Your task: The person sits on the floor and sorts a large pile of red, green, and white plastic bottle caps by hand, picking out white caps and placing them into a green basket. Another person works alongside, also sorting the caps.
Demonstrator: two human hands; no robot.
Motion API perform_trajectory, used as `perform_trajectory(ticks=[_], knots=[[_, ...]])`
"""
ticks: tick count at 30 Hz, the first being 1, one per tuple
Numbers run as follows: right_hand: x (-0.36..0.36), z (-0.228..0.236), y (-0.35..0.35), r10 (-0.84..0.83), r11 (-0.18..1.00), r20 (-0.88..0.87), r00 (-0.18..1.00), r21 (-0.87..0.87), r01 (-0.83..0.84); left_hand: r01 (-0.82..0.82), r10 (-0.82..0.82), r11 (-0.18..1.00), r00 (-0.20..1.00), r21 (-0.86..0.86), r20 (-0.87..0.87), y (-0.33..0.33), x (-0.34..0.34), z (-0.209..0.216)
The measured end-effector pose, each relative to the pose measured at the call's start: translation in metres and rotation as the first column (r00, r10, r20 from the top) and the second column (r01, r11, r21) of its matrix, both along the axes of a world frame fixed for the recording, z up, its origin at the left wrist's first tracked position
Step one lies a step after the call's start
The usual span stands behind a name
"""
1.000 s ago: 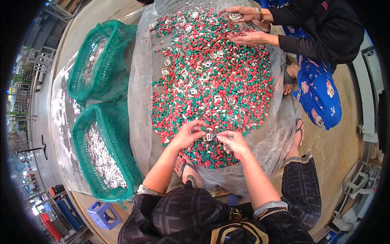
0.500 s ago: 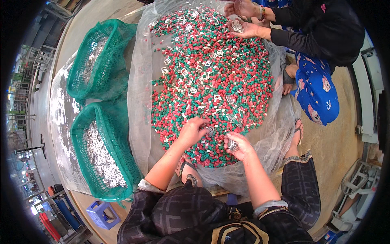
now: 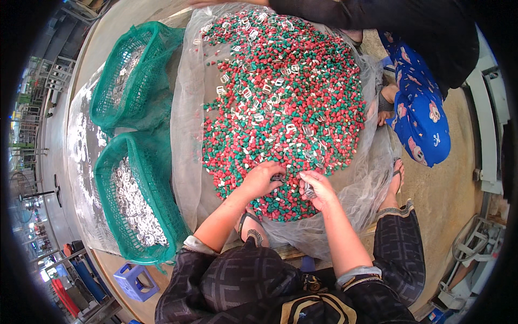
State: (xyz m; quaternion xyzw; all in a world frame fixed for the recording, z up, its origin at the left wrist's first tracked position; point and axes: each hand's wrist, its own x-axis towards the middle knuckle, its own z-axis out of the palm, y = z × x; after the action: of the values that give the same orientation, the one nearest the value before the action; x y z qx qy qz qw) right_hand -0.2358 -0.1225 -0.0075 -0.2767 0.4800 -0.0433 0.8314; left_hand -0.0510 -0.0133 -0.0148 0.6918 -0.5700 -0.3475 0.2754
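A wide heap of small red, green and white pebble-like pieces [image 3: 302, 102] lies on a sheer white mesh cloth [image 3: 186, 108], with shiny metal buckles [image 3: 247, 93] scattered through it. At the heap's near side, my left hand [image 3: 260, 180] is low over the pieces, its thumb and fingers closed on a greyish metal buckle [image 3: 278, 177] that they partly hide. Just to its right, my right hand [image 3: 320, 191] is curled around several metal buckles [image 3: 309, 190]; they show between thumb and fingers. A small gap separates the two hands.
Two green baskets lined with green netting [image 3: 102, 186] stand on the left, both holding silvery buckles [image 3: 135, 208]. A blue plastic stool [image 3: 136, 282] is at lower left. A co-worker in a black sleeve [image 3: 334, 15] and blue patterned trousers [image 3: 421, 119] sits at far right.
My left hand has dropped slightly nearer to me, with its fingers closing over the buckle. My right hand has hardly moved. The co-worker's arm now reaches left across the far edge of the heap.
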Motion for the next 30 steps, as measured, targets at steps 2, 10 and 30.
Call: perform_trajectory(ticks=[2, 10, 30], knots=[[0.001, -0.001, 0.0, 0.0, 1.0, 0.008, 1.0, 0.011, 0.0, 0.046, -0.037, 0.998, 0.978, -0.04, 0.203, -0.002, -0.003, 0.0], [0.01, 0.015, -0.004, -0.171, 0.981, 0.044, 0.984, 0.104, 0.165, -0.199, 0.39, 0.92, 0.379, 0.338, -0.839, 0.004, 0.01, -0.005], [0.069, 0.084, 0.069, 0.121, -0.028, -0.032, 0.992, -0.999, -0.029, -0.525, 0.011, 0.696, -0.674, 0.49, -0.739, 0.034, 0.005, 0.03]])
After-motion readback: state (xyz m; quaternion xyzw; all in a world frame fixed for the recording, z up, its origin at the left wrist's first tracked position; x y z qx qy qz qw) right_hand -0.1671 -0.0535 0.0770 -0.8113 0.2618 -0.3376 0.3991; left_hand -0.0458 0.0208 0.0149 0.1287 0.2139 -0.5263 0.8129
